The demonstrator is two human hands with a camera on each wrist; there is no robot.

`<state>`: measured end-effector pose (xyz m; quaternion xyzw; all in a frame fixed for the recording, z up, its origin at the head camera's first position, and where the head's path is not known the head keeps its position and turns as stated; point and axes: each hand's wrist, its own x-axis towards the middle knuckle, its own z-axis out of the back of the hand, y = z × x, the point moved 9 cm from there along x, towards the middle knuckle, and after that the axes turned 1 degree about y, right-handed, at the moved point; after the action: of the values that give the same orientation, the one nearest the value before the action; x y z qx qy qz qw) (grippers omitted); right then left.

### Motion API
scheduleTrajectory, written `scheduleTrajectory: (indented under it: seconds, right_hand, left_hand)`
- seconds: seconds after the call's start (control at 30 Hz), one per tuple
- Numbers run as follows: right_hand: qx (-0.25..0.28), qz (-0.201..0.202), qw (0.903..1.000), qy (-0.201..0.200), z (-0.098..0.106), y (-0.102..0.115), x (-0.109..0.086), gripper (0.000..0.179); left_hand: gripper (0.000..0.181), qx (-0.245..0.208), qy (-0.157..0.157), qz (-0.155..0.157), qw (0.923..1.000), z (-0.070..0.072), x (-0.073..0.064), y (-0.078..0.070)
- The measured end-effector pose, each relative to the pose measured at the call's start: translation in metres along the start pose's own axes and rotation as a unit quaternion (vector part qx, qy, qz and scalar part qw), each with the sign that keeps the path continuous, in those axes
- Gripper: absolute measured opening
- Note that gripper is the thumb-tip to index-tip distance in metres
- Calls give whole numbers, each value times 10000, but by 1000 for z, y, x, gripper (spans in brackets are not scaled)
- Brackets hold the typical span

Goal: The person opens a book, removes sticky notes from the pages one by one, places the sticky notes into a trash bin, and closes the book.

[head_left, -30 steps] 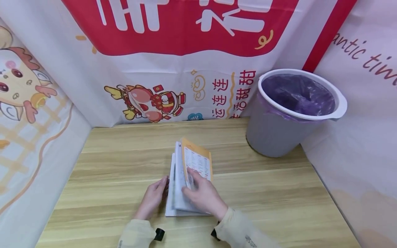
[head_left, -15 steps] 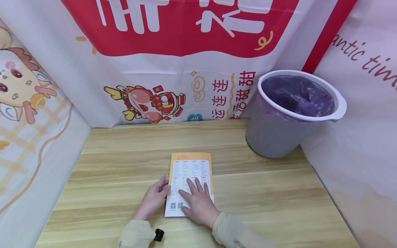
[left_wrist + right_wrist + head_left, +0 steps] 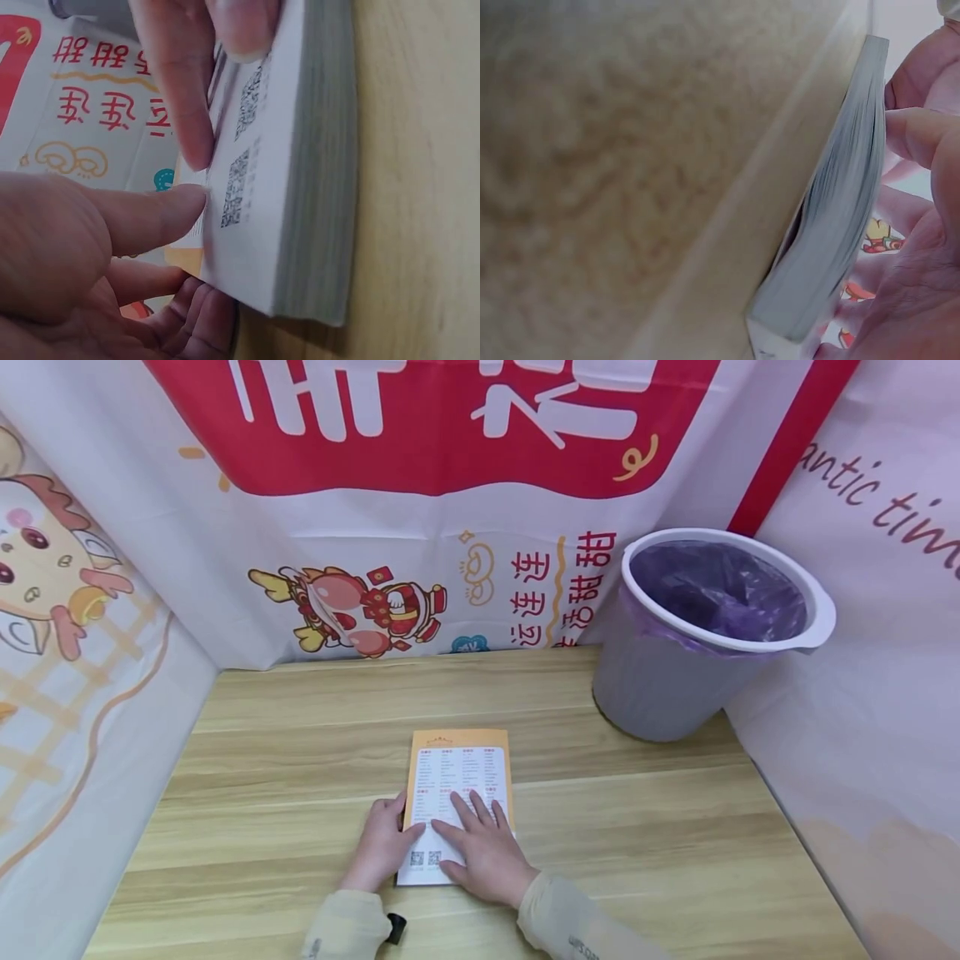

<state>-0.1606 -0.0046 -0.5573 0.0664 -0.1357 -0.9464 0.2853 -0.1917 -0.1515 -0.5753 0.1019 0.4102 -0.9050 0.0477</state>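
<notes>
A thick paperback book (image 3: pixel 459 768) with an orange and white cover lies closed on the wooden table, printed text columns and two QR codes facing up. My left hand (image 3: pixel 378 846) holds its left edge, the thumb on top of the cover and the other fingers curled at the side. Spread flat on the lower right of the cover is my right hand (image 3: pixel 487 853), its fingers straight. In the left wrist view the page block (image 3: pixel 315 187) shows along the near edge, and the left thumb (image 3: pixel 161 214) presses the cover. In the right wrist view the pages (image 3: pixel 840 187) bulge slightly.
A grey trash bin (image 3: pixel 660 685) with a purple liner stands at the table's back right. Printed cloth hangings (image 3: pixel 360 518) enclose the wooden table (image 3: pixel 300 718) at the back and both sides.
A second ago the book was partly open with pages lifted under my right hand. It has closed flat, and my right hand has spread on it. My left thumb has moved onto the cover.
</notes>
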Motion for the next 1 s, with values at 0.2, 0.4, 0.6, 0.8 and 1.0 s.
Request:
scheduleTrajectory:
  seconds: [0.2,0.4,0.6,0.8,1.0]
  right_hand:
    - [294,36,9995,-92,4,-4,0,51]
    - [1697,-462,9828,-561,23,-22,-1,42]
    - [3242,-1566,9244,-1257,47,-70,-9,46]
    - [4318,-2569,8550,-1285,36,-115,-25,49]
    - [4655,-2850,8293,-1199,25,-124,-37,49]
  left_hand:
    - [65,271,-144,14,9995,1,-1,-2]
    - [64,397,-70,209,9990,1,-1,-4]
    - [64,484,-20,285,9984,0,-1,-6]
    - [65,521,-15,336,9981,0,-1,-5]
    - [64,620,24,356,9974,1,-1,-5]
